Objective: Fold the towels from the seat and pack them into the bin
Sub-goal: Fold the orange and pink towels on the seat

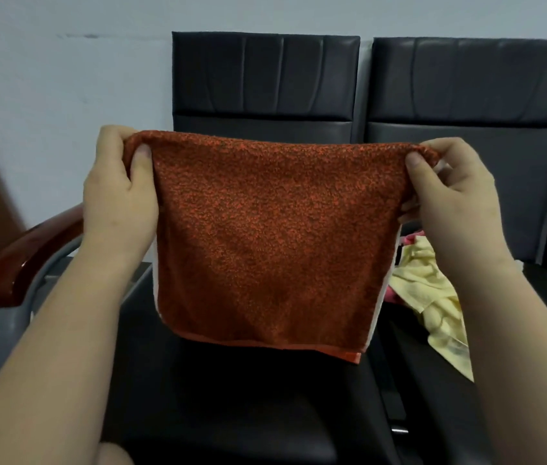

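Rust-orange terry, the towel (pixel 265 236) hangs in the air over the middle of the black seat (pixel 232 397), its lower hem just above the cushion and apparently clear of it. The left hand (pixel 119 193) pinches the top left corner, thumb toward the camera and fingers curled behind the cloth. The right hand (pixel 450 203) pinches the top right corner in the same way.

Holding it taut by both corners lets the cloth drop flat and square. I judge this is meant to line up the edges for the next fold, since a second layer with a pale border peeks out along both sides and the hem.

A crumpled yellow towel (pixel 433 297) waits on the neighbouring seat to the right, near that seat's left edge, beside something pink (pixel 413 238). A glossy wooden armrest (pixel 27 256) bounds the left edge. No bin is in view, and no brand, label or writing can be read.
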The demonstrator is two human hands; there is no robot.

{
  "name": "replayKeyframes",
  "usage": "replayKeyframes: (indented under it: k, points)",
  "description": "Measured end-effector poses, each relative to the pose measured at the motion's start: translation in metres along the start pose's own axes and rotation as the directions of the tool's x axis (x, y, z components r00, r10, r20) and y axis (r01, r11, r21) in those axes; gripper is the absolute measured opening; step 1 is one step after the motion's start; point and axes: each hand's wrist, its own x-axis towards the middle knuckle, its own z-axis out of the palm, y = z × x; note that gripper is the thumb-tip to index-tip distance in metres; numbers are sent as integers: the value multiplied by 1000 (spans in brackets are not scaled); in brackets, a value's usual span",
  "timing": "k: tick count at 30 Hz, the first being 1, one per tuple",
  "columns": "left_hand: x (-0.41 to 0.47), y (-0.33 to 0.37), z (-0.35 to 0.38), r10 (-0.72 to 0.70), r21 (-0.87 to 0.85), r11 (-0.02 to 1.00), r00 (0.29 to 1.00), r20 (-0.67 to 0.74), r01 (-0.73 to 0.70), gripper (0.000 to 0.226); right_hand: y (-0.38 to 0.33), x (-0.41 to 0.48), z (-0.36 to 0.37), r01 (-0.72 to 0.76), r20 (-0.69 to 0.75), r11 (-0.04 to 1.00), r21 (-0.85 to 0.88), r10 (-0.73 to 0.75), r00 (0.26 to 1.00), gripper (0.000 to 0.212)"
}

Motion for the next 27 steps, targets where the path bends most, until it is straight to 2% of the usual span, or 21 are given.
replayKeyframes:
  k: [3, 5, 9, 12, 13, 15, 17, 19, 20, 22, 24, 25, 27]
  points:
    - [0, -5, 6, -55, 20, 998, 994, 98, 53, 12, 8, 3, 3, -31, 14, 999, 11, 31, 999, 10]
    - [1, -13, 14, -165, 32, 986, 966, 199, 162, 10, 17, 7, 10, -91, 45, 995, 51, 88, 995, 8]
    - [-4, -36, 36, -381, 126, 924, 838, 390, 362, 14, 39, 14, 31, -207, 159, 972, 107, 189, 969, 13]
    - [-6, -52, 50, -464, 41, 865, 764, 448, 501, 20, 55, 16, 48, -243, 210, 963, 113, 216, 954, 15]
    - [-7, -52, 54, -473, -23, 845, 766, 435, 535, 19, 59, 17, 52, -237, 206, 964, 124, 208, 956, 16]
    - [-5, -45, 63, -440, -210, 819, 819, 369, 534, 15, 63, 21, 57, -187, 169, 964, 188, 156, 973, 17]
    - [2, -33, 65, -355, -493, 743, 891, 284, 453, 15, 60, 26, 56, -108, 112, 947, 302, 77, 991, 12]
    - [12, -24, 60, -265, -714, 620, 944, 198, 324, 19, 54, 32, 52, -51, 82, 893, 447, 16, 997, 10]
    - [17, -22, 57, -238, -777, 567, 957, 164, 274, 19, 50, 33, 49, -43, 87, 848, 528, -4, 996, 11]
    - [22, -25, 53, -267, -818, 509, 952, 148, 269, 18, 47, 34, 48, -75, 137, 776, 627, -15, 990, 14]
    - [18, -44, 56, -355, -735, 558, 911, 209, 386, 14, 54, 30, 56, -174, 205, 795, 581, 64, 977, 17]
    - [10, -54, 58, -400, -607, 639, 878, 262, 473, 13, 62, 27, 62, -243, 239, 835, 495, 138, 961, 18]
    - [-12, -76, 65, -473, -211, 791, 792, 386, 575, 17, 87, 13, 78, -363, 307, 907, 213, 290, 906, 20]
